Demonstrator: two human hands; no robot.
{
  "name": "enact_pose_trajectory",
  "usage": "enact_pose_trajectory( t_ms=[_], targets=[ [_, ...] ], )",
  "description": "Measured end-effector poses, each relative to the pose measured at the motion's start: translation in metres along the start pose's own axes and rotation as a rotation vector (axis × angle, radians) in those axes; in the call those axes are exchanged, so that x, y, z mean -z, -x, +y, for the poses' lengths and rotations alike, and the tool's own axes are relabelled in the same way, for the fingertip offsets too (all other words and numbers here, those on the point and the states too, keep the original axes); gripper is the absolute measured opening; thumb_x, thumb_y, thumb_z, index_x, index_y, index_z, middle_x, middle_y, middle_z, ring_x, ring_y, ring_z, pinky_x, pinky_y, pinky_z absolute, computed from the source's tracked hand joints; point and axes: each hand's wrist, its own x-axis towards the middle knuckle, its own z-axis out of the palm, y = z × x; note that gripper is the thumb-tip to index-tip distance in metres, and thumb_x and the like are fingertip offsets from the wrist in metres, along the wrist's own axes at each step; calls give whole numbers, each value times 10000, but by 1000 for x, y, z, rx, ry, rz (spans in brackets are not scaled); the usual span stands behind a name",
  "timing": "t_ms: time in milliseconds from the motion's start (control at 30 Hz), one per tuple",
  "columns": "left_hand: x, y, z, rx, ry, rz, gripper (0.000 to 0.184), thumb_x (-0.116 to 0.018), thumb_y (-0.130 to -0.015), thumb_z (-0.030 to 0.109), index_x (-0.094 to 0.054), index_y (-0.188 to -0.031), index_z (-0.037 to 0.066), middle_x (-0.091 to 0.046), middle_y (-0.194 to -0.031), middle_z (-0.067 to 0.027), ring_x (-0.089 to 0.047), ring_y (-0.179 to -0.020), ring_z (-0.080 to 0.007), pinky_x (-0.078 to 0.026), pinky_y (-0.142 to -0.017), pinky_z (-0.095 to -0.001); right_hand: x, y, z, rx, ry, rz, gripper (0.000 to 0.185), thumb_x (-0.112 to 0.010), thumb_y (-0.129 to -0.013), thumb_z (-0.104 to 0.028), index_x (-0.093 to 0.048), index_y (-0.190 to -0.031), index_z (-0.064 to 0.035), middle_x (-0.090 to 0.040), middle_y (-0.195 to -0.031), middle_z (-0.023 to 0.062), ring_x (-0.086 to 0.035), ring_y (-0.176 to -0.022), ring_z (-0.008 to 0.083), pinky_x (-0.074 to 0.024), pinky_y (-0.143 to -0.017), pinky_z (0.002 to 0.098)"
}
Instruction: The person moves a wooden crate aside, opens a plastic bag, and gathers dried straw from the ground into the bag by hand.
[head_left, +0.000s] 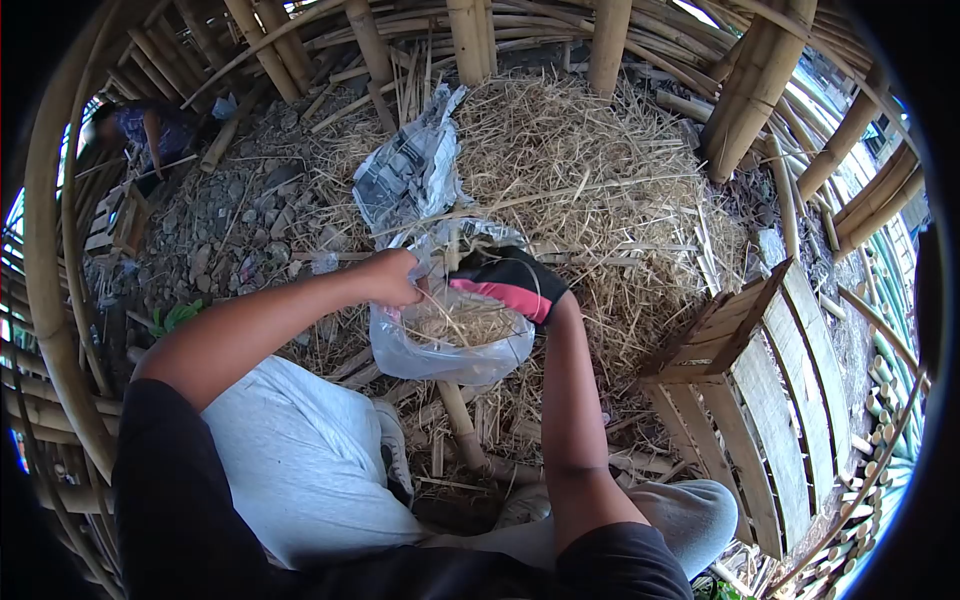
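Note:
A clear plastic bag (452,368) with straw (468,322) inside lies in front of my knees, its mouth facing away from me. My bare left hand (393,278) is closed on the left side of the bag's rim. On the right, my right hand (512,282) wears a black and pink glove and reaches over the bag's mouth. Its fingers are bent around some strands of straw, though the fingertips are partly hidden. Just beyond both hands, a crumpled sheet of newspaper (408,182) lies against the straw pile.
A large heap of dry straw (590,165) spreads ahead. A slatted wooden crate (768,390) stands at my right. Bamboo poles (755,95) ring the space, and stony ground (235,215) lies to the left. Another person (155,135) is at the far left beside a small wooden crate (118,222).

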Motion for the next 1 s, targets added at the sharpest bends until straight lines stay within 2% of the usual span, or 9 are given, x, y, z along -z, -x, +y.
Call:
enact_pose_trajectory(
  t_ms=[100, 300, 400, 533, 633, 733, 833, 933, 1000],
  targets=[
    [8, 1, -1, -39, 58, -81, 359, -740, -759, 55, -668, -1110, 27, -690, -726, -81, -672, -579, -156, -557, -554, -301, -26, -11, 11, -30, 175, -101, 472, -620, -972, -439, -676, -1218, -41, -721, -1068, 160, -651, -993, 207, -488, -933, 346],
    [31, 13, -4, -121, 179, -232, 473, -724, -719, -8, -664, -1186, 30, -658, -723, -39, -653, -636, -117, -525, -576, -271, -76, -16, 5, -174, 126, -155, 476, -618, -971, -441, -677, -1215, -37, -724, -1050, 159, -656, -975, 222, -495, -917, 346],
    [42, 18, -5, -123, 202, -283, 497, -671, -741, 1, -643, -1237, 28, -658, -780, -42, -651, -710, -111, -535, -655, -278, -80, -16, 11, -217, -61, -120, 478, -618, -970, -442, -677, -1213, -35, -725, -1041, 158, -658, -967, 229, -499, -910, 347],
    [54, 25, -4, -17, 350, -262, 497, -570, -834, 130, -592, -1321, 29, -642, -926, -59, -638, -843, -134, -535, -793, -343, -65, -13, 20, -238, -483, -67, 480, -617, -970, -444, -678, -1210, -33, -727, -1029, 157, -661, -955, 239, -504, -899, 347],
    [53, 16, -13, 80, 674, -199, 435, -529, -871, 132, -596, -1279, -2, -618, -923, -52, -631, -824, -151, -545, -774, -385, -48, -10, 12, -250, -591, -52, 482, -616, -969, -445, -678, -1208, -31, -728, -1020, 156, -663, -947, 247, -507, -891, 348],
    [55, 18, -10, 3, 770, -150, 359, -509, -892, 86, -597, -1222, -24, -603, -917, -56, -625, -823, -155, -549, -749, -380, -28, -7, -18, -296, -383, -99, 448, -637, -953, -409, -685, -1161, -15, -725, -1019, 162, -672, -917, 267, -517, -865, 344],
    [50, 14, -6, -133, 864, -49, 295, -507, -914, 78, -601, -1175, -22, -606, -894, -62, -620, -801, -149, -541, -726, -337, -54, -16, 3, -171, -56, -172, 440, -615, -940, -402, -689, -1141, -18, -723, -1024, 174, -682, -924, 283, -523, -861, 363],
    [49, 22, 12, -245, 887, -36, 261, -499, -931, 63, -607, -1150, -31, -601, -853, -58, -620, -793, -145, -530, -720, -306, -78, -33, 1, -217, 95, -189, 437, -600, -930, -399, -692, -1133, -23, -722, -1030, 183, -686, -935, 292, -525, -862, 374],
    [53, 39, 31, -323, 879, -159, 244, -492, -942, 73, -616, -1128, -25, -610, -838, -52, -622, -794, -138, -518, -719, -296, -93, -43, -1, -267, 141, -155, 435, -590, -924, -397, -693, -1128, -27, -720, -1034, 189, -688, -941, 299, -526, -863, 381]
  ],
)
